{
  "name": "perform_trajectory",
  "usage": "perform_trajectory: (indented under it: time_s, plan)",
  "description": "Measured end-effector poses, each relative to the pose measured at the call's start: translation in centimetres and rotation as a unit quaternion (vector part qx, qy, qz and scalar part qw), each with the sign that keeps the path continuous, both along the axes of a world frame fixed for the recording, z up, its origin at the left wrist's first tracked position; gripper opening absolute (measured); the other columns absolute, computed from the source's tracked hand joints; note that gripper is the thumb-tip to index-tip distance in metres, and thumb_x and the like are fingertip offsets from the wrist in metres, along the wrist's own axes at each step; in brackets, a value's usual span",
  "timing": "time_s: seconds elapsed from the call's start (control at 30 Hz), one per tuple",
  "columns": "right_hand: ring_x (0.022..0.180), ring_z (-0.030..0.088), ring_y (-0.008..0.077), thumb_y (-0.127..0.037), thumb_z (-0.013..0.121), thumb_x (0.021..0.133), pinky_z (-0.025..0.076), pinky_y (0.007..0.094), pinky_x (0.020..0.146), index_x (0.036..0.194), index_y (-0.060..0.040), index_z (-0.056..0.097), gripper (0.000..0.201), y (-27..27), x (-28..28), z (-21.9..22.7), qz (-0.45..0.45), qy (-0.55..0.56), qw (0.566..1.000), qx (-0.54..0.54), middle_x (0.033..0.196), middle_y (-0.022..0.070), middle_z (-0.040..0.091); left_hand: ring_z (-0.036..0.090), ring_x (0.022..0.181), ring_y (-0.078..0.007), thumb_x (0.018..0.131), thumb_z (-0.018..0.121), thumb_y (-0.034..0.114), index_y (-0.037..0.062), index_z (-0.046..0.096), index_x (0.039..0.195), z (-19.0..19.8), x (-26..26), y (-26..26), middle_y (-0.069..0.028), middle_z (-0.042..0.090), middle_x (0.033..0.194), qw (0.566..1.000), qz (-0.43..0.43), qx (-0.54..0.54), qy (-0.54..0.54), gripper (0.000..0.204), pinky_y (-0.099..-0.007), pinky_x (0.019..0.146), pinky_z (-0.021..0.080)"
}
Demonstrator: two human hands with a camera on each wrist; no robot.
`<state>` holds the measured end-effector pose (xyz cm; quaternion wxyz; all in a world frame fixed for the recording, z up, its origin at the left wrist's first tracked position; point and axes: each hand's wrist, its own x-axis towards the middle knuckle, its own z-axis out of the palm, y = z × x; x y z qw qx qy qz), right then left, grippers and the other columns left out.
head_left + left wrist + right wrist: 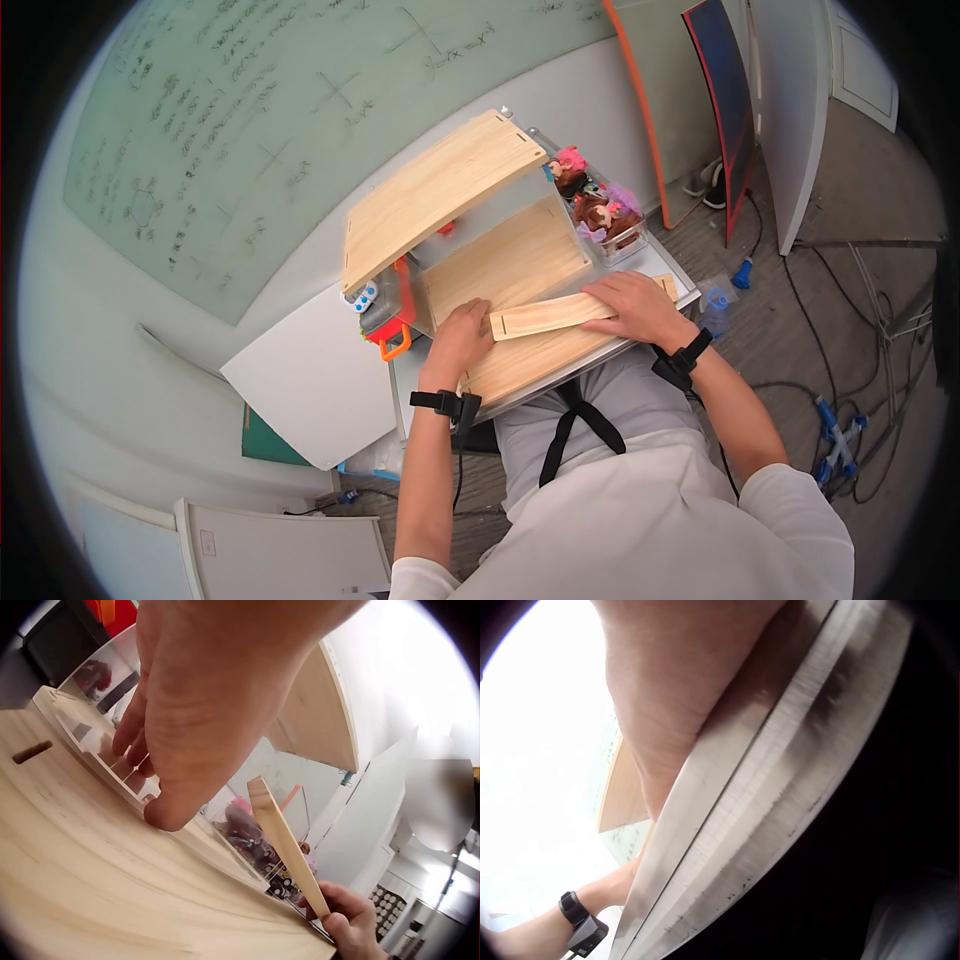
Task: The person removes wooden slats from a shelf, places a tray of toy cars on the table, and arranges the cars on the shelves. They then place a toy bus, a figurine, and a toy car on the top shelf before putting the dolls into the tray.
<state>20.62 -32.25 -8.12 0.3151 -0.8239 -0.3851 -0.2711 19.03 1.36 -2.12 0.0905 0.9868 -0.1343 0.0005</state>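
Note:
My right hand (640, 305) grips a narrow pale wooden strip (545, 316) near its right end. The left wrist view shows this strip (285, 840) slanting upward, its lower end between the right thumb and fingers. At the front lies a flat wooden panel (530, 362), with a slot near one end. My left hand (460, 342) holds the far edge of this panel, thumb on the near side and fingers past the edge. Behind stands a box with clear walls, a wooden top board (440, 195) and a wooden floor (510, 258). The right wrist view mostly hides the right fingers.
A clear bin with dolls (605, 210) stands at the back right. A red toy case with an orange handle (397, 345) sits on the left. The table's metal edge (705, 840) runs close under the right hand. Cables and a blue plug (742, 273) lie on the floor.

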Motion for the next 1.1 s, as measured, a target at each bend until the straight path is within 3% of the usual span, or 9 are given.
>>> perform_trajectory:
  time_s: [0.3, 0.63, 0.7, 0.73, 0.8, 0.83, 0.9, 1.03, 1.1]
  plan:
    - [0.103, 0.069, 0.0289, -0.043, 0.079, 0.086, 0.053, 0.0409, 0.093, 0.12, -0.0049, 0.069, 0.052, -0.1, -0.3, 0.1, -0.008, -0.009, 1.0, -0.011, 0.109, 0.0109, 0.073, 0.058, 0.122, -0.0374, 0.083, 0.062, 0.002, 0.003, 0.061, 0.136, -0.9, -0.4, 1.3, -0.017, 0.064, 0.136, 0.986, -0.062, 0.039, -0.148, 0.054, -0.0467, 0.105, 0.05]
    - [0.102, 0.069, 0.029, -0.043, 0.079, 0.086, 0.053, 0.0409, 0.092, 0.121, -0.0047, 0.069, 0.053, -0.1, -0.2, -0.2, -0.011, -0.022, 1.0, -0.006, 0.108, 0.0105, 0.073, 0.054, 0.124, -0.0403, 0.087, 0.058, -0.001, 0.0026, 0.061, 0.128, 1.1, -3.5, 1.1, -0.021, 0.059, 0.134, 0.983, 0.003, -0.005, -0.184, 0.041, -0.0479, 0.111, 0.044]
    - [0.102, 0.068, 0.029, -0.043, 0.079, 0.086, 0.053, 0.041, 0.091, 0.121, -0.0047, 0.069, 0.053, -0.1, -0.3, -0.2, -0.009, -0.02, 1.0, -0.009, 0.108, 0.0105, 0.073, 0.052, 0.132, -0.0396, 0.093, 0.054, 0.004, 0.0037, 0.057, 0.124, 1.8, -5.5, 0.9, -0.0219, 0.058, 0.133, 0.952, 0.015, -0.179, -0.248, 0.031, -0.0471, 0.116, 0.038]
    - [0.102, 0.068, 0.0294, -0.043, 0.079, 0.086, 0.053, 0.0413, 0.091, 0.121, -0.0049, 0.069, 0.053, -0.1, -0.3, -0.1, -0.009, -0.019, 1.0, -0.007, 0.108, 0.0106, 0.073, 0.052, 0.132, -0.0396, 0.093, 0.054, 0.004, 0.0037, 0.057, 0.124, 1.8, -6.7, 0.8, -0.0219, 0.058, 0.133, 0.951, 0.017, -0.18, -0.25, 0.031, -0.0471, 0.116, 0.038]
    - [0.102, 0.068, 0.0297, -0.043, 0.079, 0.086, 0.053, 0.0415, 0.091, 0.121, -0.005, 0.069, 0.053, -0.1, -0.2, 0.1, -0.006, -0.022, 1.0, -0.007, 0.109, 0.0106, 0.072, 0.048, 0.14, -0.0374, 0.1, 0.048, 0.01, 0.0071, 0.051, 0.125, 1.6, -9.2, 0.3, -0.0202, 0.056, 0.134, 0.83, 0.02, -0.536, -0.152, 0.025, -0.0535, 0.115, 0.041]
    - [0.101, 0.068, 0.0308, -0.041, 0.081, 0.084, 0.053, 0.0419, 0.09, 0.122, -0.0045, 0.069, 0.054, -0.1, -0.3, 0.1, -0.006, -0.011, 1.0, -0.012, 0.109, 0.0115, 0.072, 0.048, 0.14, -0.0374, 0.1, 0.048, 0.01, 0.0071, 0.051, 0.125, 1.7, -10.4, -0.1, -0.0202, 0.056, 0.134, 0.828, 0.022, -0.539, -0.154, 0.025, -0.0535, 0.115, 0.041]
    - [0.1, 0.068, 0.032, -0.04, 0.082, 0.083, 0.053, 0.0424, 0.09, 0.122, -0.004, 0.069, 0.054, -0.2, -0.3, 0.2, -0.003, -0.005, 1.0, -0.022, 0.109, 0.0123, 0.072, 0.045, 0.143, -0.0363, 0.101, 0.045, 0.018, 0.0125, 0.05, 0.124, 1.8, -12.4, -1.1, -0.0161, 0.057, 0.131, 0.649, -0.007, -0.757, 0.068, 0.024, -0.0616, 0.11, 0.046]
    - [0.099, 0.068, 0.033, -0.038, 0.083, 0.083, 0.054, 0.0429, 0.089, 0.122, -0.0035, 0.069, 0.054, -0.2, -0.4, 0.6, 0.004, -0.035, 0.999, -0.017, 0.109, 0.0134, 0.072, 0.053, 0.129, -0.0315, 0.099, 0.045, 0.02, 0.0093, 0.049, 0.125, -1.0, -13.6, -2.3, -0.011, 0.055, 0.114, 0.606, 0.003, -0.789, 0.1, 0.029, -0.0651, 0.107, 0.048]
    - [0.1, 0.069, 0.0334, -0.037, 0.083, 0.082, 0.054, 0.043, 0.089, 0.122, -0.0034, 0.069, 0.054, -0.2, -0.6, 1.2, -0.002, -0.017, 1.0, 0.01, 0.11, 0.0143, 0.072, 0.055, 0.12, -0.0275, 0.1, 0.044, 0.019, 0.0088, 0.048, 0.128, -1.8, -13.6, -2.7, -0.0082, 0.052, 0.107, 0.623, 0.027, -0.78, 0.056, 0.031, -0.0616, 0.11, 0.047]
